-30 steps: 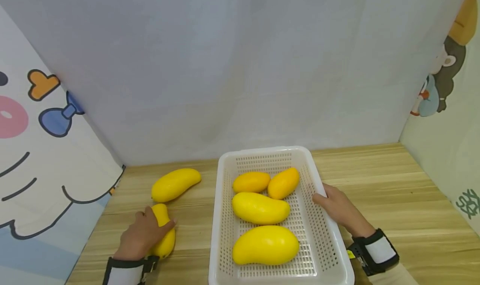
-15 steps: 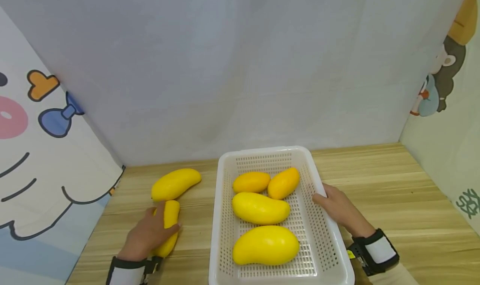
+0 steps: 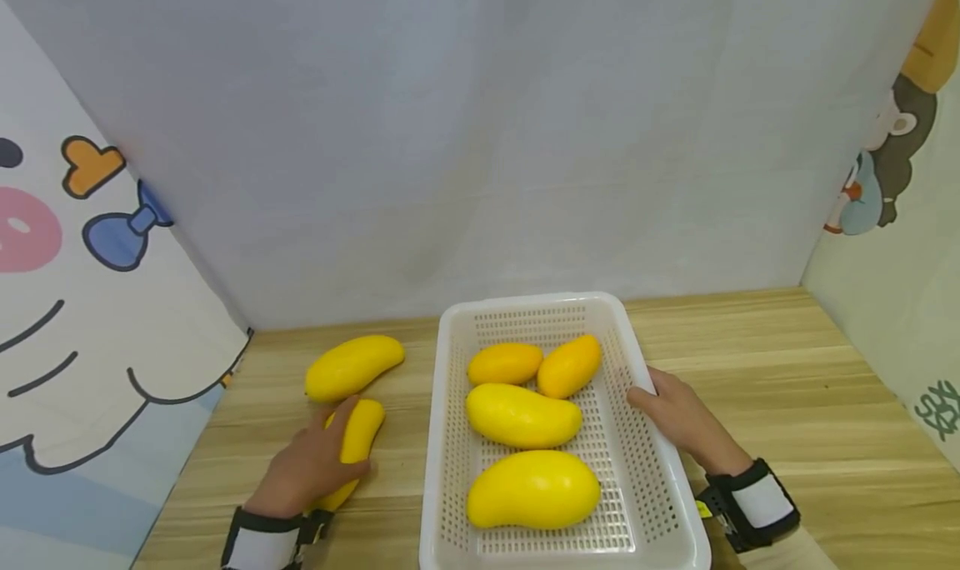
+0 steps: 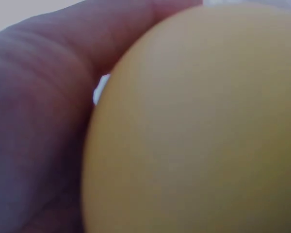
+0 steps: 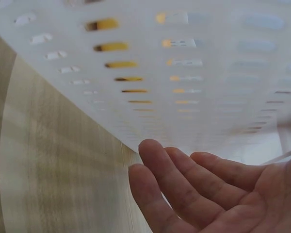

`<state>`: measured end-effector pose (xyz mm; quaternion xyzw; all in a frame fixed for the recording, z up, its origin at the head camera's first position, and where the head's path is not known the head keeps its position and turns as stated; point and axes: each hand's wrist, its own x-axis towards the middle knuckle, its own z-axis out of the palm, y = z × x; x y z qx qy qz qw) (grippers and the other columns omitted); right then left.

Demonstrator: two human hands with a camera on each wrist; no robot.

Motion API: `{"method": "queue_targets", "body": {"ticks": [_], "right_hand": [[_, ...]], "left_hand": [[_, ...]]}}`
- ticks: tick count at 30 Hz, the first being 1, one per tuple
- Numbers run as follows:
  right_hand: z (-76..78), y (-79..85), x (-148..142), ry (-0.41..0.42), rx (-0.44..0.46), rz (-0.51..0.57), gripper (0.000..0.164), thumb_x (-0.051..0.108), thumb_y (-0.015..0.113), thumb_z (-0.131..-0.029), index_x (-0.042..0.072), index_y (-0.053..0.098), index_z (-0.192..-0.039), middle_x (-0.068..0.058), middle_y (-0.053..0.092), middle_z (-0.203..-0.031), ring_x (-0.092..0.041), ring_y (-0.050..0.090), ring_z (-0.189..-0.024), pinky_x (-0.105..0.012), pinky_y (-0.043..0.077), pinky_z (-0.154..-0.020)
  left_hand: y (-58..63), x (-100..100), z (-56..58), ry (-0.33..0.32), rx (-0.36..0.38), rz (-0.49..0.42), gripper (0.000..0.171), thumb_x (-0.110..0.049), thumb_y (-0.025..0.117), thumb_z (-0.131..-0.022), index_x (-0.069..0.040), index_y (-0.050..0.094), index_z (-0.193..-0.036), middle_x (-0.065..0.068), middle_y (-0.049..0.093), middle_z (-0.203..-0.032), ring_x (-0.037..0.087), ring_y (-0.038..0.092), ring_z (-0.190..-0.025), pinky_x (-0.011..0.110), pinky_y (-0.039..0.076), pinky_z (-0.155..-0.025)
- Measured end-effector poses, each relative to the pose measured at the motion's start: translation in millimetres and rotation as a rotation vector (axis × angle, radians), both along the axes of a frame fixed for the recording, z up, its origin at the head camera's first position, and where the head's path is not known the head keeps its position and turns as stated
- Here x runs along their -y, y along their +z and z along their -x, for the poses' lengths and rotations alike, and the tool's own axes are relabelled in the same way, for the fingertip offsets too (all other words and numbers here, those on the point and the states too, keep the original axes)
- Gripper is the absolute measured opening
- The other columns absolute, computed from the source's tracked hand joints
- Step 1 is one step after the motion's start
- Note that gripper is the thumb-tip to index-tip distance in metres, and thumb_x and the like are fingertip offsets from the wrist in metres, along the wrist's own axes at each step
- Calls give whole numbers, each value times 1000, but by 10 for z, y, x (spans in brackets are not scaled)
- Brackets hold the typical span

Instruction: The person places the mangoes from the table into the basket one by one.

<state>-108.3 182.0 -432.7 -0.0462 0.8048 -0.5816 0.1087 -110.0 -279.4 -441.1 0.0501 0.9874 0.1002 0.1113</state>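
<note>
My left hand (image 3: 311, 462) grips a yellow mango (image 3: 363, 428) from above, left of the basket, its thumb on the near right side. In the left wrist view that mango (image 4: 194, 121) fills most of the picture. Another yellow mango (image 3: 354, 368) lies just behind on the table. My right hand (image 3: 682, 416) holds the right rim of a white perforated plastic basket (image 3: 648, 470), thumb over the edge. The right wrist view shows its fingers (image 5: 182, 187) under the slotted outside. Inside lie two small orange-yellow mangoes (image 3: 506, 363) and two larger yellow ones (image 3: 533, 489).
The wood-grain table (image 3: 780, 387) runs back to a pale grey cloth wall (image 3: 480, 153). Cartoon-printed panels stand at the left (image 3: 112, 328) and right (image 3: 900, 303). The basket's near end is cut off by the frame's lower edge.
My left hand has moved right and slightly away from me with the mango, which now slants more to the right. My right hand and the basket stay in place.
</note>
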Motion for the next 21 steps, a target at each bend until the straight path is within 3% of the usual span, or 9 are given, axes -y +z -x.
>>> {"method": "queue_targets", "body": {"ticks": [10, 21], "right_hand": [[5, -21, -9, 14, -11, 20, 46, 19, 42, -96, 6, 34, -139, -27, 57, -106, -32, 64, -71, -45, 51, -52], [8, -41, -18, 18, -3, 29, 46, 17, 42, -96, 6, 34, -140, -28, 57, -107, -33, 64, -72, -46, 51, -52]], "left_hand": [[24, -42, 23, -47, -40, -40, 88, -44, 71, -72, -21, 28, -145, 21, 37, -137, 38, 50, -105, 56, 44, -79], [34, -41, 55, -74, -163, -60, 86, -47, 70, -72, -21, 30, -144, 19, 43, -134, 35, 50, -108, 53, 46, -77]]}}
